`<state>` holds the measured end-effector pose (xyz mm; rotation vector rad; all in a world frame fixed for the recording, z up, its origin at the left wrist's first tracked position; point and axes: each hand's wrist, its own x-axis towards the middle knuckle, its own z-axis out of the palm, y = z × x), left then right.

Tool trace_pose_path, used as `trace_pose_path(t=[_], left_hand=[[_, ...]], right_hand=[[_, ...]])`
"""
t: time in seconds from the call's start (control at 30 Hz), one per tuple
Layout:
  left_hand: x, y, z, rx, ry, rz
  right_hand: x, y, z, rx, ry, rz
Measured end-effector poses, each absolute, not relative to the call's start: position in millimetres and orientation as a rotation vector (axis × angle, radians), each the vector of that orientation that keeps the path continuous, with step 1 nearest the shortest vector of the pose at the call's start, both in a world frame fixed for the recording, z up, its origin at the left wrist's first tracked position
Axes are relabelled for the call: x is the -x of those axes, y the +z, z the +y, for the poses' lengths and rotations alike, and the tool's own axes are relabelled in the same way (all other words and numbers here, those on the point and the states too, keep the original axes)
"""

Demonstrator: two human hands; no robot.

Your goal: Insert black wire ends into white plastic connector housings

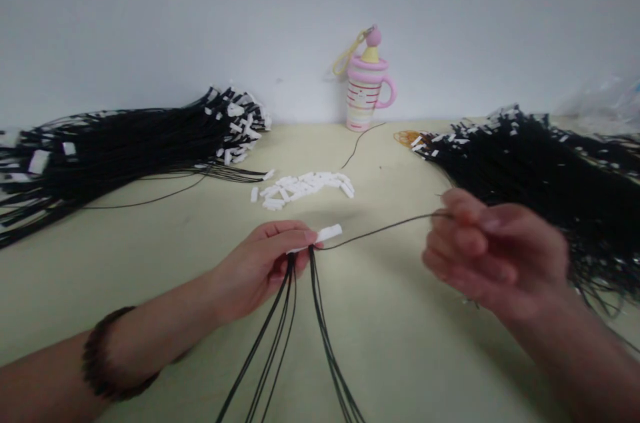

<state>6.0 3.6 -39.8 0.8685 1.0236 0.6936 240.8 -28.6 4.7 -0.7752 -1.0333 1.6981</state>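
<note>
My left hand (pixel 280 249) pinches a small white strip-like piece (pixel 329 233) between thumb and fingers, its right end sticking out past the thumb. Several thin black cords (pixel 324 329) hang from this piece in two groups toward the near edge of the view. One single black cord (pixel 383 227) runs from the piece to the right, where my right hand (pixel 490 249) closes its fingertips on it. That hand is slightly blurred. Just beyond my left hand lies a curved heap of loose white pieces (pixel 305 188) on the table.
A thick bundle of black cords with white ends (pixel 150 143) lies at left. Another black bundle (pixel 540 176) spreads at right, beside orange rubber bands (pixel 407 137). A pink-lidded cup (pixel 363 93) stands against the wall. Clear plastic (pixel 607 106) sits far right.
</note>
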Motion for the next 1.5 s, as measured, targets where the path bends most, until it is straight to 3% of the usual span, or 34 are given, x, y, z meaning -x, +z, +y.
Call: trace_pose_path(t=[0.2,0.53,0.67,0.83,1.5], left_hand=[[-7,-41,4,-0.779,0.740,1.037],[-10,-42,4,-0.744,0.777,1.044],[-10,-41,4,-0.724,0.764,1.046],[-10,-42,3,-0.759,0.748,1.047],[-10,-42,3,-0.725,0.759,1.035]], right_hand=[[-278,32,-17,1.023,0.901,-1.096],[-269,13,-9,1.116,0.346,-1.201],[-236,-12,-22,1.302,0.515,-1.593],[-204,-33,-37,1.183,0.573,-2.018],[-202,-39,-40,1.210,0.608,-2.061]])
